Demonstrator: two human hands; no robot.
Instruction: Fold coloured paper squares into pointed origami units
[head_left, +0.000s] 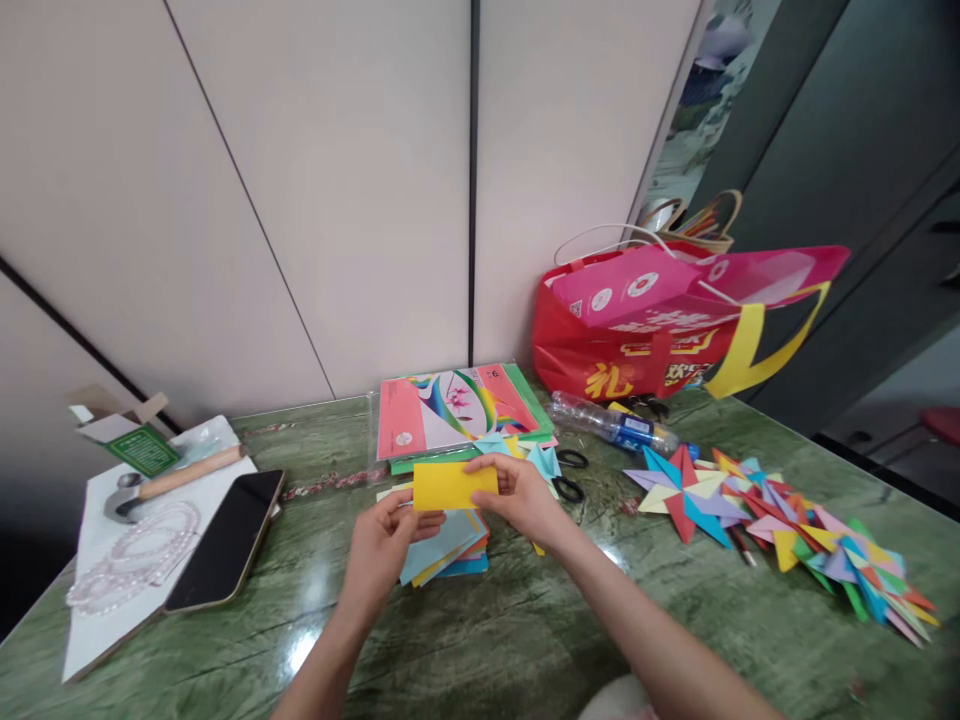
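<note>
A yellow piece of paper (446, 487), rectangular in outline, is held up between my two hands above the table. My left hand (390, 530) grips its lower left edge, with the fingers behind it. The right end is pinched between the thumb and fingers of my right hand (521, 495). Below the paper lies a stack of coloured paper sheets (442, 548), partly covered by my hands. Folded paper pieces (544, 460) and scissors with black handles (571, 475) lie just beyond my right hand.
Folded paper stars (682, 490) spread along the right side. Behind them are a plastic bottle (615, 425) and a red gift bag (637, 340). A packaged paper pack (457, 410) lies near the wall. At left are a phone (229, 540), a hammer (180, 475), beads (139, 560) and a green box (135, 445).
</note>
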